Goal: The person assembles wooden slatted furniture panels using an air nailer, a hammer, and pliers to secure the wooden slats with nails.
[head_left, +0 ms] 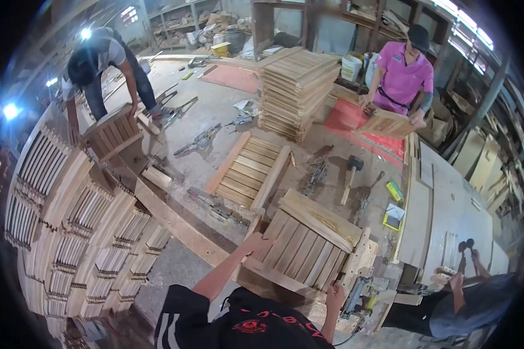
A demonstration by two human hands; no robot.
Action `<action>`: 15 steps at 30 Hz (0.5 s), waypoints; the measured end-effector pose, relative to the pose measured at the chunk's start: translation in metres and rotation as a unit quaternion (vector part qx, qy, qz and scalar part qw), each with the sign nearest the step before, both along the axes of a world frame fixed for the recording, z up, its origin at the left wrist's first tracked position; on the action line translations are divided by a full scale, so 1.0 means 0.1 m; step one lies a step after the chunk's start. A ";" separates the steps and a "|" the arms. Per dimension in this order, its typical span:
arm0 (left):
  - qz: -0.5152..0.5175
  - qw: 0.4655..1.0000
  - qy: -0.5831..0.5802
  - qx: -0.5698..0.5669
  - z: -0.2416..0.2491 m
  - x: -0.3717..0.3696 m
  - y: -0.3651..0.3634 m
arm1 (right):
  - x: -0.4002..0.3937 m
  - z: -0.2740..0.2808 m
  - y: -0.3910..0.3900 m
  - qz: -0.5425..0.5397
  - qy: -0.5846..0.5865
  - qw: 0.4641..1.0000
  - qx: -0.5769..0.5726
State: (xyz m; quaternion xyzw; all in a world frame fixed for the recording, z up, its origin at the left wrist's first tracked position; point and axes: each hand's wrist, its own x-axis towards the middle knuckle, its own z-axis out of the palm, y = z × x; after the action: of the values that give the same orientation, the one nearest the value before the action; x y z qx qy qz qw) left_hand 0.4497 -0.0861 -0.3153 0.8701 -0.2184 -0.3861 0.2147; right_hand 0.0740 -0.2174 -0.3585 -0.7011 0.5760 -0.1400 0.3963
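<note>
Head view: left hand grips the near-left edge of a slatted wooden panel on the desk; right hand clasps its near-right corner. Right fingers partly hidden behind the panel; a nail gun beside them is hard to make out.

Pale tan slatted wooden panel under bare hands; the wearer's sleeve is black with white stripes, the shirt printed in red. A co-worker's shirt is bright pink, beside red mats; a small box shows yellow-green.
</note>
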 end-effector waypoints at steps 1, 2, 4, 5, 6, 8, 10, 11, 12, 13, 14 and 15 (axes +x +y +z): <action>-0.013 0.998 0.055 -0.008 0.23 -0.04 0.03 | -0.01 -0.05 -0.02 -0.002 0.016 1.000 -0.013; -0.011 0.995 0.089 -0.053 0.46 -0.11 0.04 | 0.00 -0.10 -0.04 -0.009 0.018 1.000 -0.017; -0.011 0.978 0.151 -0.144 0.78 -0.19 -0.04 | 0.08 -0.19 -0.11 -0.027 0.019 0.999 -0.026; -0.016 0.971 0.146 -0.189 0.75 -0.25 -0.07 | 0.10 -0.19 -0.15 -0.026 0.058 0.998 -0.007; -0.021 0.962 0.139 -0.234 0.74 -0.28 -0.10 | 0.13 -0.18 -0.22 -0.024 0.097 0.995 0.010; -0.014 0.955 0.143 -0.261 1.06 -0.21 -0.08 | 0.25 -0.09 -0.24 -0.037 0.059 0.996 0.048; 0.000 0.946 0.158 -0.285 1.24 0.00 0.05 | 0.16 -0.75 -0.48 -0.066 -0.007 0.994 0.085; 0.008 0.941 0.170 -0.293 1.28 0.17 0.16 | 0.10 -1.10 -0.60 -0.082 -0.040 0.991 0.102; 0.020 0.936 0.183 -0.300 1.30 0.34 0.32 | 0.24 -1.02 -0.48 -0.111 -0.113 0.978 0.134; 0.041 0.928 0.184 -0.322 1.28 0.54 0.49 | 0.39 -0.94 -0.37 -0.142 -0.184 0.958 0.165; 0.060 0.919 0.183 -0.345 1.23 0.74 0.66 | 0.58 -0.83 -0.27 -0.172 -0.258 0.930 0.197; 0.075 0.909 0.184 -0.367 1.18 0.95 0.82 | 0.84 -0.67 -0.13 -0.165 -0.240 0.944 0.157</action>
State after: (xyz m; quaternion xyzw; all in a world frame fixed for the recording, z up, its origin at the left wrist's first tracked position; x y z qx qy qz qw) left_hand 0.5444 -0.0038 -0.1971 0.6575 -0.2349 -0.4149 0.5834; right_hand 0.1584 -0.2302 -0.4258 -0.4708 0.5863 -0.2754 0.5990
